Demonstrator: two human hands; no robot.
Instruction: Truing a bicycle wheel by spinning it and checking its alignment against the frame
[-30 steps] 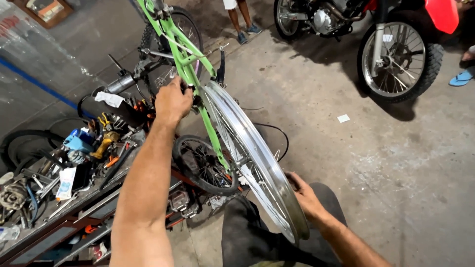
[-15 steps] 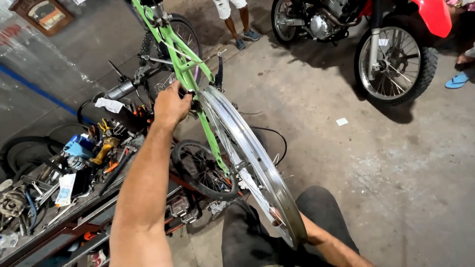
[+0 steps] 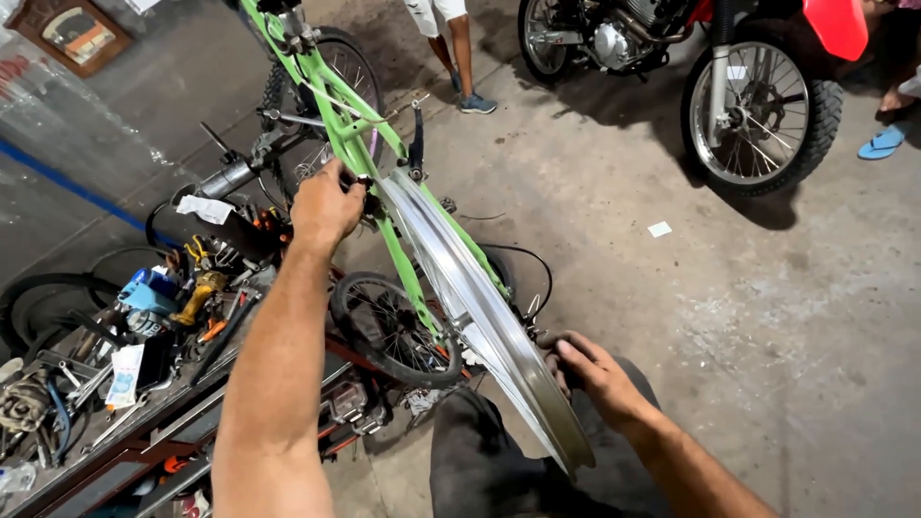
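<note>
Clearly both hands grip: left hand [image 3: 326,206] clamps the green frame [image 3: 331,105], right hand [image 3: 595,374] the bare rim [image 3: 480,307]; fingers risk pinching.

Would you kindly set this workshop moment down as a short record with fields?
Setting: concrete floor of a workshop
Left hand: grips the green bike frame near the top of the wheel
Right hand: at the side of the bare silver wheel rim, low down
Left side: tool tray crowded with tools
Behind: red motorcycle; a bystander's legs
</note>
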